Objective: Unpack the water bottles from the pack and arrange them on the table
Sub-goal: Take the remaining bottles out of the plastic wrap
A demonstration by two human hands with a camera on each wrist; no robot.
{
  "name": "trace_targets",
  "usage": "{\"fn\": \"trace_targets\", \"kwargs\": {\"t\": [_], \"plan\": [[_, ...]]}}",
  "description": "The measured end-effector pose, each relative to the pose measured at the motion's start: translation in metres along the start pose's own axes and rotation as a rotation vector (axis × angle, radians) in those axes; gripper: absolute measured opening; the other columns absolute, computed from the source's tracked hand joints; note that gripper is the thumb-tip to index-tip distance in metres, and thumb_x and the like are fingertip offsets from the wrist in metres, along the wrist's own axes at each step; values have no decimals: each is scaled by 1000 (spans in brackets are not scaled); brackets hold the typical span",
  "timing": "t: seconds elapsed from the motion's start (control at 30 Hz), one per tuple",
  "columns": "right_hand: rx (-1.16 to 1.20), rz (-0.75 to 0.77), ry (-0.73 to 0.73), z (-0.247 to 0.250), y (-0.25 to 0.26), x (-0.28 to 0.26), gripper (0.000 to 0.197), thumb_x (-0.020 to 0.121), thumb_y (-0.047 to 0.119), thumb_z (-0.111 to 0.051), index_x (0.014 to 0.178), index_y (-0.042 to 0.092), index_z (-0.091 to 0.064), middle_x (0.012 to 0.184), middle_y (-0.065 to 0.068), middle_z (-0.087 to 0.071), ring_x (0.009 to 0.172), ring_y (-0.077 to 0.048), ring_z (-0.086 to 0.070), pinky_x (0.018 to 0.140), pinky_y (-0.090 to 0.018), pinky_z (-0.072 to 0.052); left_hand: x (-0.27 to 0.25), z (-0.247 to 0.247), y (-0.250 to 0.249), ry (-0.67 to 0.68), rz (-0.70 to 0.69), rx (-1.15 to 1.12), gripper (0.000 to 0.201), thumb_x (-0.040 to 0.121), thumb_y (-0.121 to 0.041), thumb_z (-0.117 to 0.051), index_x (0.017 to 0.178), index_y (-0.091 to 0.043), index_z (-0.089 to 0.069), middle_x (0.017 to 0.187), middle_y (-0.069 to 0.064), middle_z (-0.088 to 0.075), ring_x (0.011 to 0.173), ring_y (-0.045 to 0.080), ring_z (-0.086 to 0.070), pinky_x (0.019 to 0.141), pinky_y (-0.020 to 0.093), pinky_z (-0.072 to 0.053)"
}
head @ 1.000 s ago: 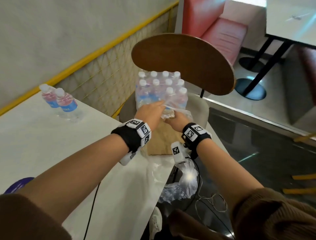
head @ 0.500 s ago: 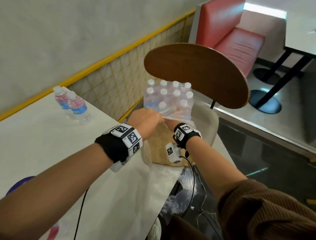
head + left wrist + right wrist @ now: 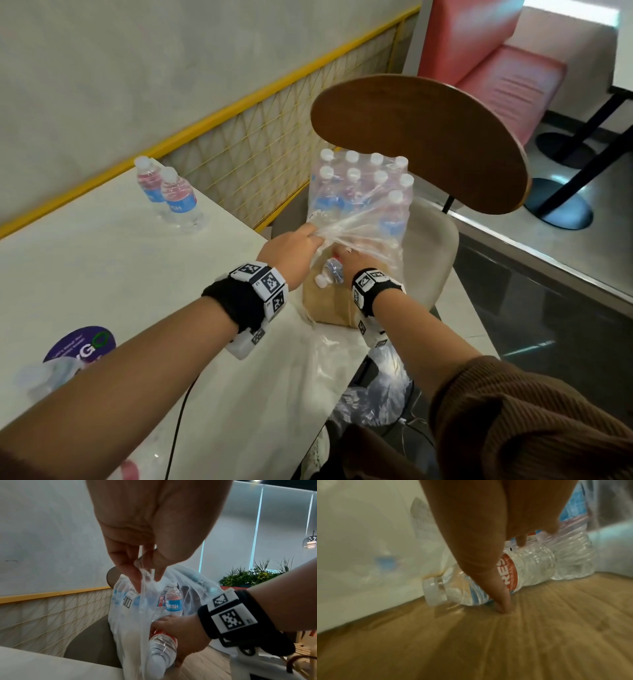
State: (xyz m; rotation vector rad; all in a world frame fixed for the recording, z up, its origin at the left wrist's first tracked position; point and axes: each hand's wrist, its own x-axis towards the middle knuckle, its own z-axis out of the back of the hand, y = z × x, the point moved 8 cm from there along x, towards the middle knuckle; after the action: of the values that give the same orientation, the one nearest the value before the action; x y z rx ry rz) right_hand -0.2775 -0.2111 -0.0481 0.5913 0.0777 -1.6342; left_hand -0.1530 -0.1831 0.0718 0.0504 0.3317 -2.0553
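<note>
I note two bottles (image 3: 171, 195) standing on the table (image 3: 102, 274), my left hand (image 3: 294, 253) pinching the wrap (image 3: 346, 229) open, my right hand (image 3: 349, 263) gripping a third bottle (image 3: 330, 272) beneath that pinch, most remaining in the pack (image 3: 363, 192).

Black wristbands (image 3: 239, 301) with white square-coded marker blocks (image 3: 263, 279); a brown ribbed sleeve (image 3: 534, 421) covers the right arm.

A: Head view is bright and even; daylight glares behind the wooden chair back (image 3: 421, 144), lines bowing toward the edges
B: Right wrist view is dim, yellowish, motion-smeared (left wrist view sharper, window panels glowing)
</note>
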Motion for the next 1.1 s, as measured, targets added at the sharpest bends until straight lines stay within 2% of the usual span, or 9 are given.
{"fn": "trace_targets", "kwargs": {"t": [0.1, 0.2, 0.33, 0.43, 0.5, 0.6, 0.7, 0.93, 1.1], "plan": [[-36, 22, 0, -1, -1, -9, 48, 89, 21, -53, 135, 28, -42, 128, -6, -57, 112, -29, -58, 87, -37, -47, 0, -4, 4, 22, 18, -55, 52, 88, 3, -44, 129, -28, -55, 138, -2, -39, 109, 26, -57, 79, 34, -48], [7, 83, -22, 7, 2, -20, 43, 80, 27, -64, 121, 29, -50, 116, 1, -63, 102, -23, -60, 85, -34, -48, -3, -13, 7, 91, 28, -119, 50, 88, -19, -54, 135, -35, -47, 147, -4, -29, 117, 24, -54, 88, 35, -49], [348, 173, -58, 19, 7, -55, 57, 71, 30, -74, 123, 30, -50, 108, 14, -56, 104, -12, -56, 88, -28, -43, -2, -29, -9, 175, -34, -137, 73, 76, -45, -70, 139, -43, -35, 147, 4, -21, 116, 28, -55, 92, 37, -50], [598, 144, 106, 2, 7, -72, 74, 59, 25, -73, 125, 41, -45, 115, 4, -58, 107, -22, -60, 90, -44, -52, 6, -32, -21, 156, -25, -154, 63, 74, -45, -73, 131, -35, -46, 131, 4, -35, 105, 28, -59, 81, 31, -48], [545, 105, 137, 2, 5, -67, 75, 61, 22, -72, 129, 38, -46, 128, -2, -56, 118, -24, -55, 97, -43, -49, 12, -36, -21, 187, -6, -137, 57, 76, -43, -73, 124, -21, -53, 126, 5, -40, 106, 30, -58, 84, 32, -47], [375, -179, -66, 45, -31, -56, 38, 88, 21, -58, 126, 16, -52, 133, -12, -53, 117, -26, -53, 90, -33, -43, 14, -33, -23, 172, -17, -79, 56, 79, -48, -69, 117, -10, -55, 122, 6, -46, 102, 29, -60, 81, 32, -46], [182, -267, -51, 63, -61, -52, 52, 91, 24, -58, 137, 4, -43, 142, -14, -45, 127, -29, -47, 102, -34, -40, 7, -33, -33, 134, -83, 87, 61, 84, -57, -57, 125, -13, -44, 125, 5, -49, 100, 28, -60, 69, 32, -41], [-311, -161, 95, 70, -53, -54, 69, 81, 35, -70, 140, 11, -42, 139, -10, -49, 126, -27, -48, 101, -33, -41, -2, -35, -34, 117, -78, 78, 57, 92, -53, -44, 134, -17, -33, 138, 8, -37, 108, 30, -56, 70, 33, -39], [-342, -183, 24, 77, -54, -39, 62, 95, 27, -51, 149, 19, -22, 156, -9, -24, 139, -27, -32, 110, -41, -35, -13, -25, -18, 97, -42, 86, 54, 88, -58, -49, 133, -28, -39, 124, 10, -41, 102, 32, -55, 70, 34, -42]]}}
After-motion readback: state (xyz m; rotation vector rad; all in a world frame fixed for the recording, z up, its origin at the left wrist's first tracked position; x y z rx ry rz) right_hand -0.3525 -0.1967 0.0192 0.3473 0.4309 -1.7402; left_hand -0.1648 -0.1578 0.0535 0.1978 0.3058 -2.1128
